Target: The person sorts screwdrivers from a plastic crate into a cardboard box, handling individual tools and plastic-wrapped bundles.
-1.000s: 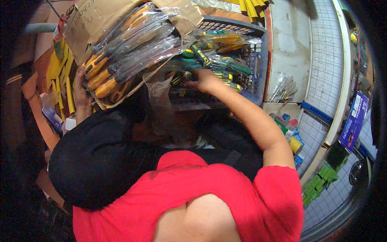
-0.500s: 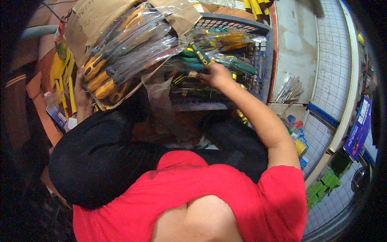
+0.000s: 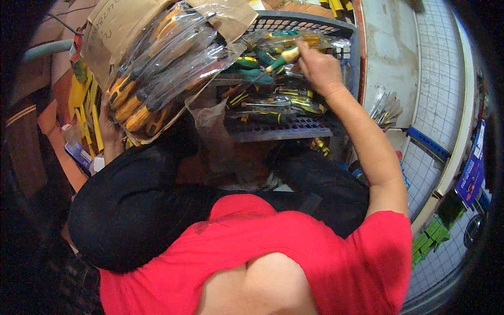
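Observation:
My left hand grips the near left side of an open cardboard box, its fingers partly hidden by the box. Inside lie several orange-and-black-handled screwdrivers in clear plastic sleeves. My right hand is closed on the end of a green-and-yellow screwdriver handle, raised over a dark plastic crate. Its thin shaft seems to slant down to the left. Below it in the crate lie loose and bagged screwdrivers with green, yellow and black handles.
Yellow strap-like pieces hang left of the box. A bundle of thin tools stands right of the crate, by a white panel. A wire-grid rack runs along the right. My crossed legs are close below the crate.
My right hand has moved up and to the right, with the green-and-yellow screwdriver now held over the crate. More tools show at the crate's near side. My left hand stays at the box.

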Demonstrator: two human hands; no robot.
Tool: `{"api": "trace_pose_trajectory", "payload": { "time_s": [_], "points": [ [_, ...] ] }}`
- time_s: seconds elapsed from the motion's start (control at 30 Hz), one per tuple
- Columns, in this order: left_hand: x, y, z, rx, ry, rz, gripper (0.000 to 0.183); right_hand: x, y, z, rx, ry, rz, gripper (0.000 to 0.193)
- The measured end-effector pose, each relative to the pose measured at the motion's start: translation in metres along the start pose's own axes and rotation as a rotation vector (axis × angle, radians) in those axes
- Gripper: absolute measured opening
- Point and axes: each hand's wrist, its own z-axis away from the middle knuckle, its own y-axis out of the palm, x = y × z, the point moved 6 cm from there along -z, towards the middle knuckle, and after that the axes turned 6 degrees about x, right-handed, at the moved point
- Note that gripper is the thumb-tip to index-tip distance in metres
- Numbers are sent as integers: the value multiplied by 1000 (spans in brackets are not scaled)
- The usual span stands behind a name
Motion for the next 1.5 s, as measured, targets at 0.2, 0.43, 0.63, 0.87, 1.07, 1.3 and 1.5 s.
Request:
{"api": "trace_pose_trajectory", "payload": {
  "time_s": [0.2, 0.43, 0.63, 0.87, 1.07, 1.3, 1.5],
  "points": [
    [2, -1, 0, 11, 34, 9, 45, 37, 35, 30, 278, -83, -436, 24],
    [1, -23, -1, -94, 21, -46, 43, 79, 113, 53, 572, -127, -424, 22],
    [3, -3, 0, 22, 40, 15, 44, 115, 78, 36, 262, -414, -378, 22],
    [-6, 26, 13, 173, 104, 81, 44, 184, 65, -5, 255, -236, -278, 25],
    [4, 2, 1, 34, 27, 59, 45, 201, 110, -23, 669, -76, -97, 29],
    [5, 13, 1, 73, -16, 139, 44, 198, 84, -20, 671, -226, 146, 27],
    [12, -12, 3, 6, -62, 183, 40, 154, 79, 5, 491, -564, 38, 34]
  ]
}}
